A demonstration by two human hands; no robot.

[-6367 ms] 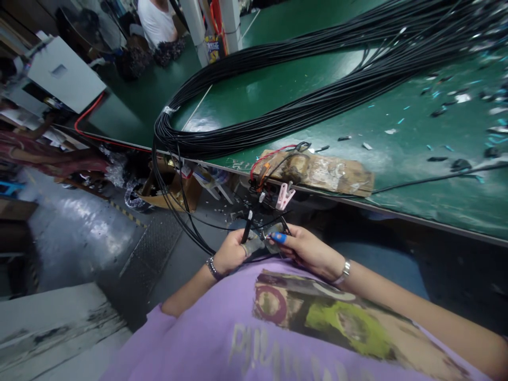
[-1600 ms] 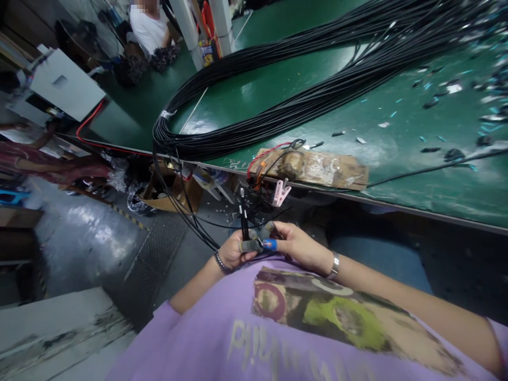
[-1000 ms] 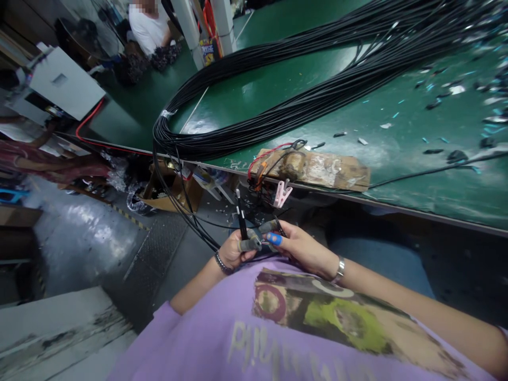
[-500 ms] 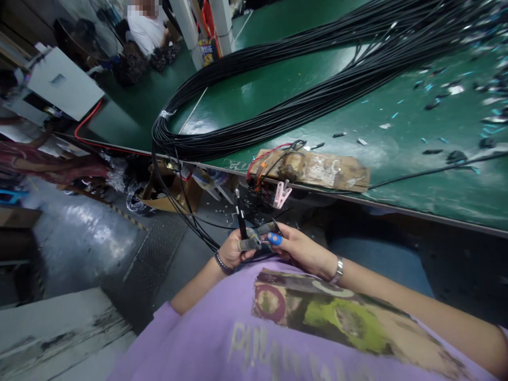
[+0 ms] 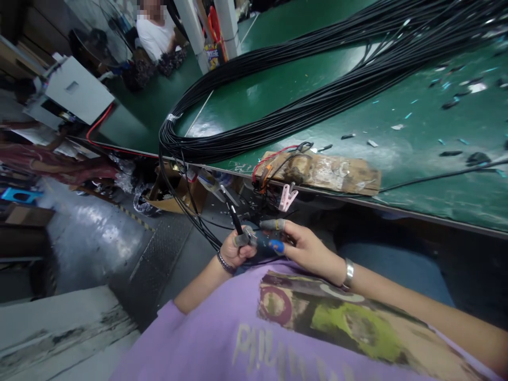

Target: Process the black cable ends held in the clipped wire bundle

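My left hand (image 5: 237,248) is closed around black cables (image 5: 235,218), with grey covers on its fingertips. One cable end stands up out of the grip, and its tip looks pale. To the right of it, my right hand (image 5: 307,246) has its thumb and forefinger apart, one in a blue cover and the other in a grey one. Nothing shows between those fingers. Its other fingers are partly hidden. From the left hand, cables run up to a large black cable bundle (image 5: 254,127) on the green table (image 5: 317,127).
At the table edge lies a worn wooden block (image 5: 341,174) with a pink clip (image 5: 288,198) beside it. Cable scraps (image 5: 450,153) litter the right side. A cardboard box (image 5: 186,196) stands below. One person (image 5: 154,34) sits across the table; another is at far left.
My right thumb and forefinger have spread and drawn away from my left hand. The cable end in my left hand now leans further left. The view has shifted slightly.
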